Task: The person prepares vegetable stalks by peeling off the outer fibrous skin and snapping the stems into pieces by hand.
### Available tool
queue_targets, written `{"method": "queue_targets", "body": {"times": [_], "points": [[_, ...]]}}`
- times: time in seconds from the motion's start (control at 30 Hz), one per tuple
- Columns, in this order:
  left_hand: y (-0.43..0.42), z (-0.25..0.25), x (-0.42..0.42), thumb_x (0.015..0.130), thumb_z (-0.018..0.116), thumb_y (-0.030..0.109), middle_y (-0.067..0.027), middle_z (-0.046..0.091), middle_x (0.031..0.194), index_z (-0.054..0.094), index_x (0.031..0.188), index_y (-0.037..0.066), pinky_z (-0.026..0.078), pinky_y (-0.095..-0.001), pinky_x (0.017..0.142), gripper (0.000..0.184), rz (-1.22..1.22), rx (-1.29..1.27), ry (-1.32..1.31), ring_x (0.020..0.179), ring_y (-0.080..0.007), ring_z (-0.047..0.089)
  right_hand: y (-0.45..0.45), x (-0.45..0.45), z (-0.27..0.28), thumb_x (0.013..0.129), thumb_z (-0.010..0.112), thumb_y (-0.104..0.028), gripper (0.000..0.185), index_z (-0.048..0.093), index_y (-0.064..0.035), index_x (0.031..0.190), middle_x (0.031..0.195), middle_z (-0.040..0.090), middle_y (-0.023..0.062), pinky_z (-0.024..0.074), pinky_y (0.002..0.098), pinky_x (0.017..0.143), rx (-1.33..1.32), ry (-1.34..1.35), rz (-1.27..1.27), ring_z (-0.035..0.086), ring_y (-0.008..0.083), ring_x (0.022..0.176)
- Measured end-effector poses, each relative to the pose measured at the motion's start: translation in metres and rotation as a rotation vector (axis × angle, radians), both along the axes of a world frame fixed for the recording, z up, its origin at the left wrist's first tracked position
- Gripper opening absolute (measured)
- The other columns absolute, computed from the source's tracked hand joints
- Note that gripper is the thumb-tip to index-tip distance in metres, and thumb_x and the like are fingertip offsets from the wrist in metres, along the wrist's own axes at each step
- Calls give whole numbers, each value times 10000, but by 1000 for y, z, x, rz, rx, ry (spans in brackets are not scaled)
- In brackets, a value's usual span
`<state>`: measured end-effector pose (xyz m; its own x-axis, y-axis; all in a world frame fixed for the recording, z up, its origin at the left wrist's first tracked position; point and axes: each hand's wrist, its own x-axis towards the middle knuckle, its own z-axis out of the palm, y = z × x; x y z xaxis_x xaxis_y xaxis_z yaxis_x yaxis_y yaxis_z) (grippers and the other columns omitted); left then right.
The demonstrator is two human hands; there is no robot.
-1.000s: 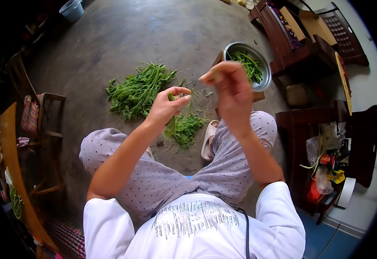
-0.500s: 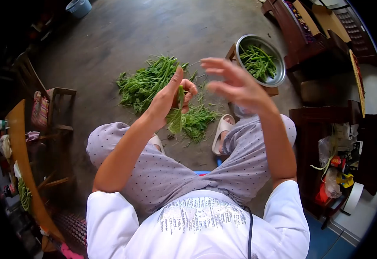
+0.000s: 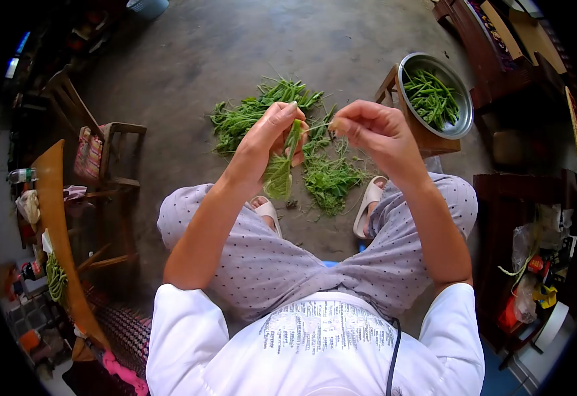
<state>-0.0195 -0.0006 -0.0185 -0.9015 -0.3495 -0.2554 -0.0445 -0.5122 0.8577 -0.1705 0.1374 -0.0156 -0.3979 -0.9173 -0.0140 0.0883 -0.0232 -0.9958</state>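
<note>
Between the fingers of my left hand (image 3: 265, 135) is a green leafy stem (image 3: 279, 175), its broad leaf hanging down below the palm. Close by on the right, my right hand (image 3: 377, 132) is pinched, with a thin pale strand (image 3: 319, 127) running from its fingertips toward the stem. Behind my left hand a heap of long green stems (image 3: 239, 122) lies on the floor. Beneath and between both hands spreads a smaller pile of tendrils and trimmings (image 3: 328, 178). To the right, a metal basin (image 3: 463, 122) holds cut green stems (image 3: 430, 99).
The basin rests on a wooden stool (image 3: 427, 140). My sandalled feet (image 3: 371, 204) flank the trimmings. A wooden chair (image 3: 107, 152) and a curved tabletop (image 3: 61, 231) stand at left. Dark wooden furniture (image 3: 509, 191) with bags and packets is at right. A blue basket (image 3: 148, 6) sits far back.
My right hand has come down from an open, blurred sweep into a pinch beside the stem in my left hand. The whole view has shifted, moving the scene rightward.
</note>
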Motion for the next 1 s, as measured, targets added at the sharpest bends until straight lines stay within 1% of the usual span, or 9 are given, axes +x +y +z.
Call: {"method": "queue_targets", "body": {"times": [0.1,0.13,0.33,0.53,0.6,0.67,0.8,0.87,1.0], "points": [[-6,-1,4,956,461,353,-25,498,831,483,1008,66,410,-252,626,292,-24,60,89,724,-80,464,-7,2,4,908,599,-139,124,633,-21,922,919,632,10,436,211,705,-203,-117,28,536,53,787],[-8,-2,6,938,506,329,-28,514,874,485,1025,79,427,-269,672,266,-81,95,138,771,-83,482,-7,0,1,934,562,-163,129,591,-42,969,1009,628,42,447,230,790,-216,-179,99,559,75,869],[4,4,4,939,535,259,-10,524,932,499,1053,85,417,-271,731,211,-22,142,175,866,-86,481,-19,24,7,966,503,-170,131,498,-45,925,915,619,77,496,263,728,-404,-615,99,597,119,852],[5,-3,4,944,544,228,3,536,969,508,1046,98,397,-227,746,169,-3,105,271,911,-67,486,-23,24,11,969,492,-154,118,489,-50,912,811,568,51,508,272,680,-316,-465,111,586,128,737],[3,-4,6,943,547,217,5,535,964,512,1037,95,393,-215,747,158,26,98,292,915,-63,489,-20,22,12,974,479,-156,104,482,-57,941,838,559,47,501,268,708,-267,-489,150,572,121,769],[2,-3,9,942,555,217,6,540,960,522,1007,85,399,-213,746,151,25,44,167,894,-70,501,-20,23,10,979,466,-159,95,475,-64,971,866,551,43,494,264,736,-212,-516,194,558,114,801],[3,9,9,930,576,184,6,551,945,527,1008,60,415,-226,775,155,67,70,137,890,-74,512,-24,16,1,977,471,-160,92,478,-69,968,866,539,40,480,256,722,-302,-617,154,541,111,802],[0,3,10,927,569,131,-3,557,957,514,1053,44,410,-229,823,162,-36,-398,179,910,-87,526,-24,14,1,977,472,-161,92,478,-70,965,866,536,39,474,254,716,-354,-668,159,534,110,799],[2,4,9,904,599,106,-5,557,971,519,1041,48,414,-239,839,169,-35,-340,248,932,-91,525,-24,16,6,977,472,-163,97,474,-70,949,840,535,36,460,245,693,-295,-768,178,528,109,753]]}}
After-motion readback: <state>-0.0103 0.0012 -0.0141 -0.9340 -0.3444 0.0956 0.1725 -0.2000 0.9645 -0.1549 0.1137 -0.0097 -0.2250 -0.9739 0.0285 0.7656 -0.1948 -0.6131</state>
